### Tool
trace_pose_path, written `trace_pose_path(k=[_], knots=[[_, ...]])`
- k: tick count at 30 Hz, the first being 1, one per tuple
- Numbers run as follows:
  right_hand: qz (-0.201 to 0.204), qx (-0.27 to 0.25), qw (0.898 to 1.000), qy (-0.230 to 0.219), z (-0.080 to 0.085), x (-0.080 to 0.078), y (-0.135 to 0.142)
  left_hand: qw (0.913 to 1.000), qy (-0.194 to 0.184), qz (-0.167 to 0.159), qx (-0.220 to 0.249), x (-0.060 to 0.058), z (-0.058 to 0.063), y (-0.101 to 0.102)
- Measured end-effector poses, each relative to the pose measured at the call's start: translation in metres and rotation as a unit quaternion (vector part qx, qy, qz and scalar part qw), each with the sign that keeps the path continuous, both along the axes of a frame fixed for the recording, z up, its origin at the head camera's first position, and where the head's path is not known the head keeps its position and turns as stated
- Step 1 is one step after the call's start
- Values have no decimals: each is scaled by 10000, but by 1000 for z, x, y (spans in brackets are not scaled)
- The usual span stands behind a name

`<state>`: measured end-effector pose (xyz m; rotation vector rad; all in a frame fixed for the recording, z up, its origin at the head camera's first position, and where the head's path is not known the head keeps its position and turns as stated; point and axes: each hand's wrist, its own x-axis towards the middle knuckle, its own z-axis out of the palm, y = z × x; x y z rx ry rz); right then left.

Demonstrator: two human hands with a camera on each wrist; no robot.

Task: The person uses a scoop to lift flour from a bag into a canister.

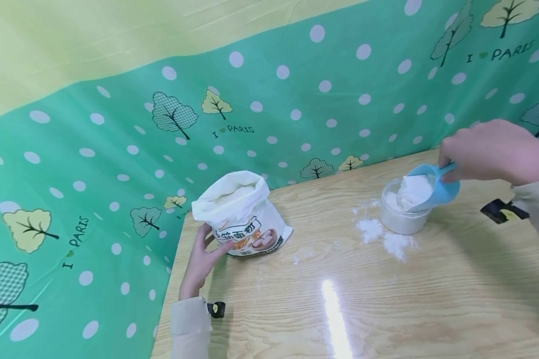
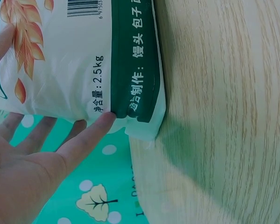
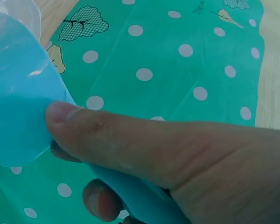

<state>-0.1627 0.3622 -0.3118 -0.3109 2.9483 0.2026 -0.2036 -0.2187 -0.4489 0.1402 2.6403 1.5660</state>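
A light blue scoop (image 1: 447, 192) heaped with white flour (image 1: 416, 189) is gripped by the handle in my right hand (image 1: 494, 149). It tilts over a clear round tub (image 1: 404, 223), and flour shows at the tub's mouth. In the right wrist view the thumb presses along the scoop (image 3: 18, 98). My left hand (image 1: 202, 262) rests against the lower left of an open white flour bag (image 1: 251, 227). Its fingers (image 2: 86, 137) are spread and nearly straight along the bag's side, with the thumb on the printed front. The bag leans, its mouth folded wide.
Spilled flour (image 1: 397, 244) lies on the wooden table (image 1: 287, 299) in front and to the left of the tub. A green dotted cloth (image 1: 269, 114) with printed trees hangs behind the table and down its left side. A bright light reflection (image 1: 337, 319) crosses the tabletop.
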Motion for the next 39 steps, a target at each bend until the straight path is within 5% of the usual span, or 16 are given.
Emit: trace_pose_path(k=[21, 39], knots=[[17, 287, 9996, -84, 14, 1, -10, 10000, 0, 22, -50, 0, 0, 0], [144, 578, 9978, 293, 14, 5, -19, 10000, -11, 35, 10, -3, 0, -1]])
